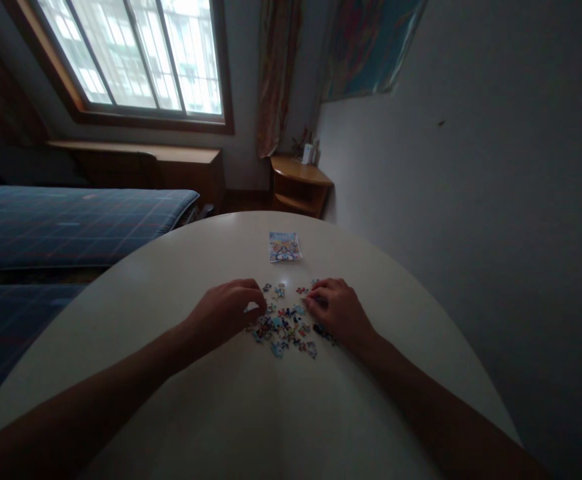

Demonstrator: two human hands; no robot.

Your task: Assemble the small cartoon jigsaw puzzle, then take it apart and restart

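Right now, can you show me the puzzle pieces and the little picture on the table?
Puzzle pieces [276,323]: head view, middle of the heap.
Little picture [285,247]: head view, middle of its printed side.

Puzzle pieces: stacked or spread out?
Spread out: the puzzle pieces lie in a loose scatter on the white table, with strays beside the right hand.

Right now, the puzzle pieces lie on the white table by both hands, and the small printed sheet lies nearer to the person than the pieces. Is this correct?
Not entirely: the small printed sheet lies farther from the person than the puzzle pieces, as the head view shows. The pieces do lie on the white table by both hands.
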